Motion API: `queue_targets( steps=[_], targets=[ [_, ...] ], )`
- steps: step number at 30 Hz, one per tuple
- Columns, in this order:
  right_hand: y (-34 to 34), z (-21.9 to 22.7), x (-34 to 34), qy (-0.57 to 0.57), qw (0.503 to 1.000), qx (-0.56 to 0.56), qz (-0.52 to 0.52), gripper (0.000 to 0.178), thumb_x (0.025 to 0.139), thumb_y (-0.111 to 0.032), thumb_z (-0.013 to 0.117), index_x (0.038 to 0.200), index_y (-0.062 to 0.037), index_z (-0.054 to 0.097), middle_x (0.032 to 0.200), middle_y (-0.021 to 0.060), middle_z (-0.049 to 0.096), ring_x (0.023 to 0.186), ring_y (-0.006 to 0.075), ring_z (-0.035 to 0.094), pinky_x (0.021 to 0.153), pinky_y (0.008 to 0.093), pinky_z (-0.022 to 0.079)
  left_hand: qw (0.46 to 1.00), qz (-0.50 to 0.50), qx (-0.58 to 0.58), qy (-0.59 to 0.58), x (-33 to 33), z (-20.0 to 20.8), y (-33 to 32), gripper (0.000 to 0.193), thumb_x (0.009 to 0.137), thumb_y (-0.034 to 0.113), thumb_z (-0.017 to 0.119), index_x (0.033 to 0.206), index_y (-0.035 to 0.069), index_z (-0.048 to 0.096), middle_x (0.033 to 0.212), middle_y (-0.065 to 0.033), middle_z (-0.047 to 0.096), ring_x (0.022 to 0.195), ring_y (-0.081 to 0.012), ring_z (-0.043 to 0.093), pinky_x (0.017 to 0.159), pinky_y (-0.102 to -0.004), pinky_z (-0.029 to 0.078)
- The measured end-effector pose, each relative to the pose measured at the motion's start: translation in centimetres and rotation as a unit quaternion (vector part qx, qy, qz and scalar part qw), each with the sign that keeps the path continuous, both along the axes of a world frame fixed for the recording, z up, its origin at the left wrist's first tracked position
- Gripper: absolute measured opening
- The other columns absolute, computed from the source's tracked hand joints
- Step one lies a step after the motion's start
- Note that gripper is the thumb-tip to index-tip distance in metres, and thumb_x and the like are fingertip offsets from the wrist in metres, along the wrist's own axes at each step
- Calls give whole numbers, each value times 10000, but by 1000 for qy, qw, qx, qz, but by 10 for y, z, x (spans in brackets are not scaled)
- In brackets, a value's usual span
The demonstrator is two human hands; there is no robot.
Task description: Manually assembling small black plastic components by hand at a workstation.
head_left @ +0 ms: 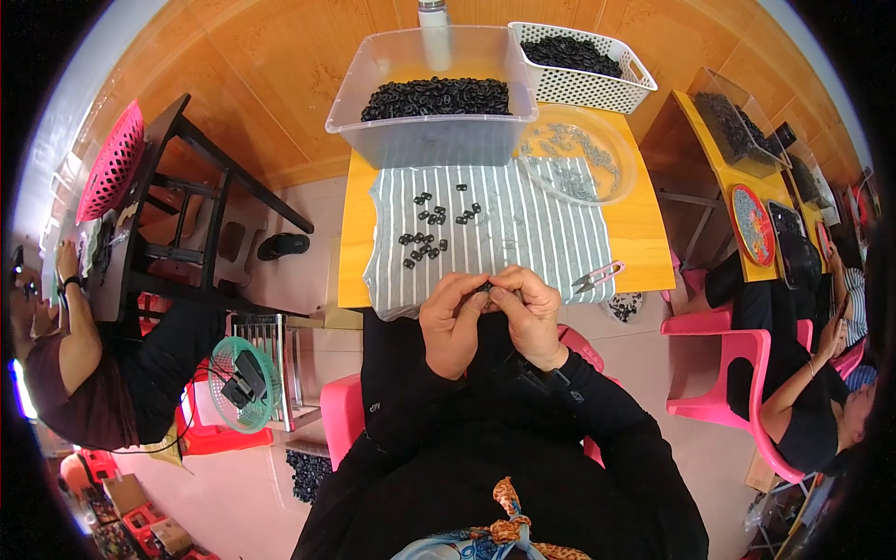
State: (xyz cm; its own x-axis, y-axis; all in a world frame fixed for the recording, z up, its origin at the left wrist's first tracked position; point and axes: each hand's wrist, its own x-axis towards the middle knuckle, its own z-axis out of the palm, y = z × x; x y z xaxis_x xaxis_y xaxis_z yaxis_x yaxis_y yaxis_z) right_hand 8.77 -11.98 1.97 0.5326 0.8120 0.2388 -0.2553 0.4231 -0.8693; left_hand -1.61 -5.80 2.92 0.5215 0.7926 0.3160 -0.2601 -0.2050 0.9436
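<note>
Black sleeves rise from the near edge, and both hands meet at the near rim of the counter (644, 233). Left hand (452, 322) and right hand (532, 313) are curled tight, fingertips pinched together on a small black piece (486, 290) held between them, just above the striped cloth (532, 233); its shape is too hidden to tell. More loose black pieces (431, 229) lie scattered on the cloth, a little farther and to the left. Pink-handled snips (597, 275) rest to the right of the hands. Farther off stand a clear tub of black pieces (431, 98), a white basket (583, 70) and a clear round dish of grey parts (579, 154). Doing this well likely means keeping the piece low over the cloth, gripping with fingertips only, and turning it so the working side faces up
</note>
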Motion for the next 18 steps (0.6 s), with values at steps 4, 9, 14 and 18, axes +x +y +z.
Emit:
queue_targets(
  steps=[4, 9, 14, 18],
  targets=[
    [-2, 3, 3, -1, 1000, -14, 11, 132, 864, 73, 540, 982, 39, 589, 839, 42, 552, 740, 84, 569, 676, 217, 485, 998, -19, -56, -26, 1, 4, 0, 261, 829, -98, 549, 1077, -44, 608, 933, -58, 554, 826, -109, 558, 721, -204, 454],
    [-2, 10, 9, 18, 999, -40, 31, 174, 875, 39, 547, 1046, 27, 580, 869, 37, 602, 756, 77, 569, 693, 211, 475, 997, -30, -70, -34, 2, 5, 4, 312, 820, -103, 555, 1120, -32, 602, 909, -38, 538, 789, -93, 534, 693, -196, 441],
    [5, 6, 16, 9, 995, -79, 63, 157, 865, 31, 559, 1020, 19, 581, 844, 32, 621, 736, 71, 567, 670, 204, 466, 999, -20, -39, 30, -3, -5, 11, 334, 790, -102, 577, 1115, -25, 603, 847, -34, 548, 751, -84, 531, 651, -199, 434],
    [3, 1, 26, 71, 976, -159, 131, 144, 829, 36, 582, 967, -2, 597, 797, 21, 622, 699, 71, 567, 635, 196, 454, 982, -111, -117, 92, -11, -5, 23, 366, 807, -91, 566, 1169, -36, 564, 845, -16, 559, 754, -78, 536, 680, -202, 444]
  ],
)
